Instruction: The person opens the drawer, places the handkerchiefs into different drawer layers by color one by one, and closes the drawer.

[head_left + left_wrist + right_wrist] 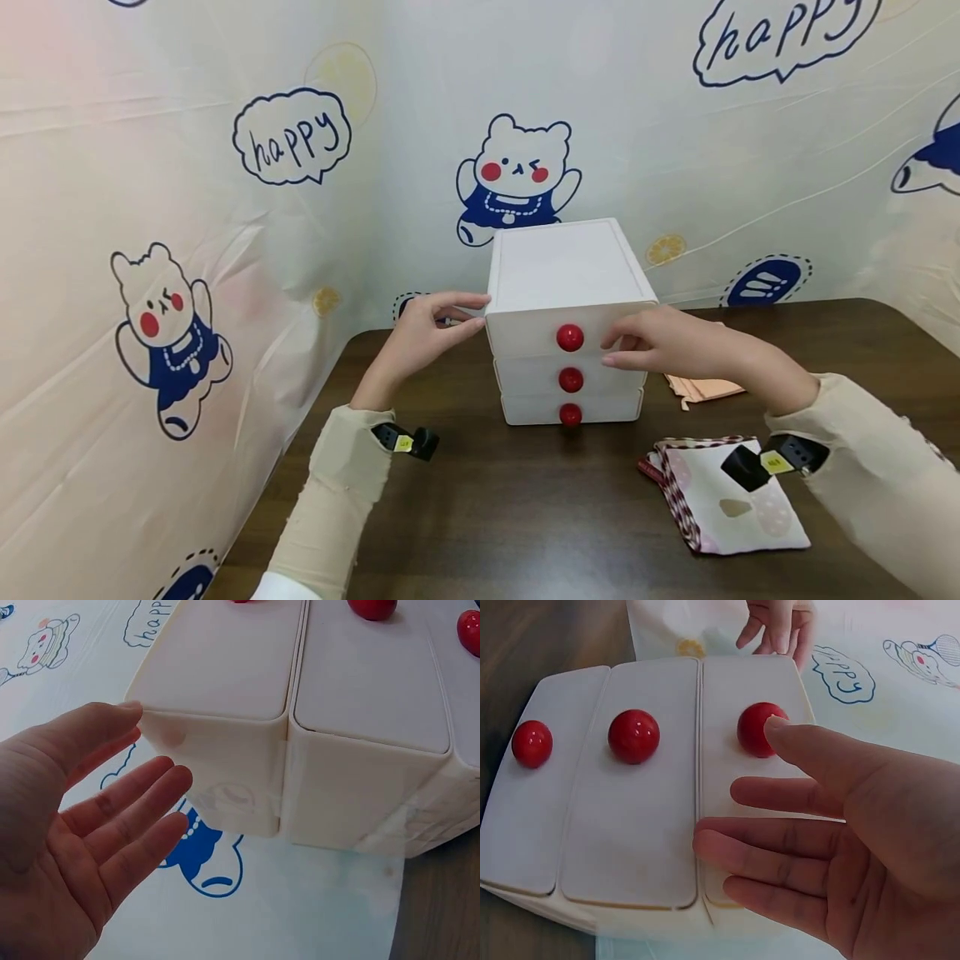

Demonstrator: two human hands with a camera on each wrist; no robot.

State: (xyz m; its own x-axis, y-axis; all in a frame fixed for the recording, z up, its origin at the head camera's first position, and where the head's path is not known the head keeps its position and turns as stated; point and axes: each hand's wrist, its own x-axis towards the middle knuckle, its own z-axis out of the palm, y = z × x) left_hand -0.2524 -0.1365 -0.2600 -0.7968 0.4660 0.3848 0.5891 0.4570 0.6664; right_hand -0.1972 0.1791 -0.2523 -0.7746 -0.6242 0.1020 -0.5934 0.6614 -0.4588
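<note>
A white three-drawer cabinet with red knobs stands at the middle of the table. My left hand lies against its upper left corner with the fingers straight; in the left wrist view the palm faces the cabinet's side and the thumb tip touches the corner. My right hand is spread open at the front of the top drawer, just right of the top knob. In the right wrist view its thumb tip sits at that knob and the fingers are straight. Neither hand holds anything.
A folded patterned cloth lies on the dark wooden table at the front right. A peach cloth lies behind my right forearm. A printed bear backdrop closes off the left and back.
</note>
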